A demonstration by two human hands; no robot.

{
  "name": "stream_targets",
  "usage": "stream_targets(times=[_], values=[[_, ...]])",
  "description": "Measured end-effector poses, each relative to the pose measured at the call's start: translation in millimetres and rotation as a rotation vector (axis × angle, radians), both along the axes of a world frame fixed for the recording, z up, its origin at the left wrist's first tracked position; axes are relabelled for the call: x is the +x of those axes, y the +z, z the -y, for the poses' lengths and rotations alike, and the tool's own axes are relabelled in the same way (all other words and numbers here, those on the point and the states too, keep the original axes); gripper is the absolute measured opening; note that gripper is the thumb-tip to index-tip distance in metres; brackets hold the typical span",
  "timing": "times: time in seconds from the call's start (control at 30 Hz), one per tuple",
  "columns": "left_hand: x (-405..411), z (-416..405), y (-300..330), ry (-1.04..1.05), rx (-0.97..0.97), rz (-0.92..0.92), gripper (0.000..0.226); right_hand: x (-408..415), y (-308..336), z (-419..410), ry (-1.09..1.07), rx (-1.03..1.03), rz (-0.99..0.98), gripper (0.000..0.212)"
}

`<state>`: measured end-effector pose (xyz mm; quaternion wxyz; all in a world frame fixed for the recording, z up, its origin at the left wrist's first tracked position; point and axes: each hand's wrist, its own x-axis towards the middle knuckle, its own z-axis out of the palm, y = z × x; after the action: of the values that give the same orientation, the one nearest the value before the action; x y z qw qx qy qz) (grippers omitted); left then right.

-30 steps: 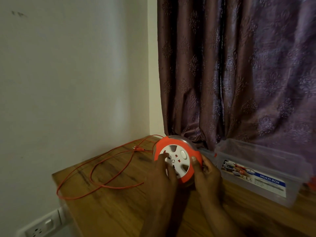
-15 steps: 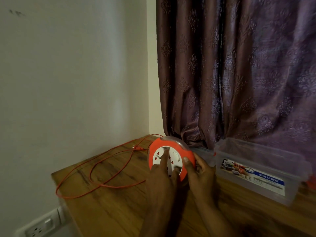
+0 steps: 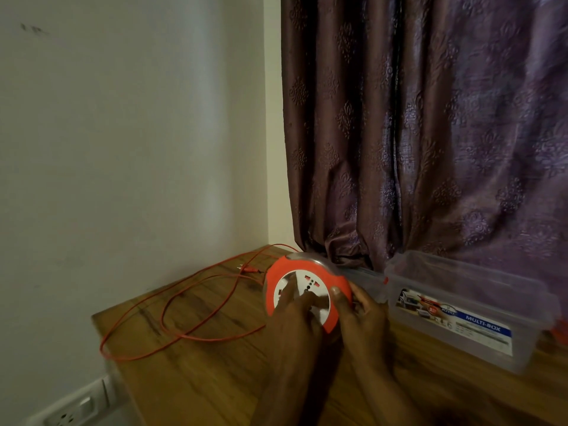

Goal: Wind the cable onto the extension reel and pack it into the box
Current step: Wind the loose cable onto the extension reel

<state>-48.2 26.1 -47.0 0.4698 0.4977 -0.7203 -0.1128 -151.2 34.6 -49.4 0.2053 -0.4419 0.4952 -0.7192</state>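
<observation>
The round orange extension reel (image 3: 319, 272) with a white socket face is held tilted on edge above the wooden table (image 3: 215, 379). My left hand (image 3: 295, 315) lies on the white face with its fingers pressed against it. My right hand (image 3: 359, 312) grips the reel's right rim, thumb on the front. The orange cable (image 3: 172, 309) runs from the reel in loose loops across the table's left side, its plug (image 3: 246, 269) lying near the wall. The clear plastic box (image 3: 479, 309) with a blue label stands open to the right of the reel.
A purple patterned curtain (image 3: 430, 133) hangs behind the reel and box. A white wall (image 3: 123, 149) borders the table on the left. A wall socket plate (image 3: 70, 413) sits below the table's left edge. Something orange (image 3: 561, 333) shows at the far right.
The white socket face has turned under my left hand's fingers. The reel shifted slightly left, and the cable loops on the table have drawn in a little.
</observation>
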Motion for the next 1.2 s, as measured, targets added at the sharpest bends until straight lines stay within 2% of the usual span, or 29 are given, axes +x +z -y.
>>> stream_targets(times=[0.17, 0.27, 0.4, 0.53, 0.7, 0.8, 0.93, 1.1, 1.2], values=[[1, -2, 1, -0.012, -0.028, -0.021, 0.025, -1, 4, -2, -0.007, -0.002, 0.001, 0.036], [3, -4, 4, -0.031, -0.126, -0.137, 0.027, -2, 8, -3, -0.019, -0.006, 0.018, 0.030], [3, -7, 7, 0.111, -0.122, -0.261, 0.026, -5, 10, -5, -0.037, -0.039, 0.035, 0.016], [3, -4, 2, 0.076, 0.052, -0.149, 0.046, -4, 8, -4, -0.066, -0.057, 0.026, 0.024], [0, 0, 1, -0.016, 0.123, -0.070, 0.064, -4, 6, -2, -0.070, -0.060, -0.004, 0.024], [0, 0, -1, 0.016, 0.102, -0.056, 0.066, -1, 6, 0, -0.060, -0.055, -0.029, 0.033], [0, 1, -3, 0.083, 0.070, -0.030, 0.065, 0, 4, 0, -0.051, -0.062, -0.040, 0.033], [-2, 4, -2, 0.052, 0.066, 0.069, 0.057, -3, 3, 0, -0.048, -0.033, -0.031, 0.037], [-3, 3, 0, 0.024, 0.029, 0.046, 0.052, -4, 2, 0, -0.033, -0.025, -0.033, 0.038]])
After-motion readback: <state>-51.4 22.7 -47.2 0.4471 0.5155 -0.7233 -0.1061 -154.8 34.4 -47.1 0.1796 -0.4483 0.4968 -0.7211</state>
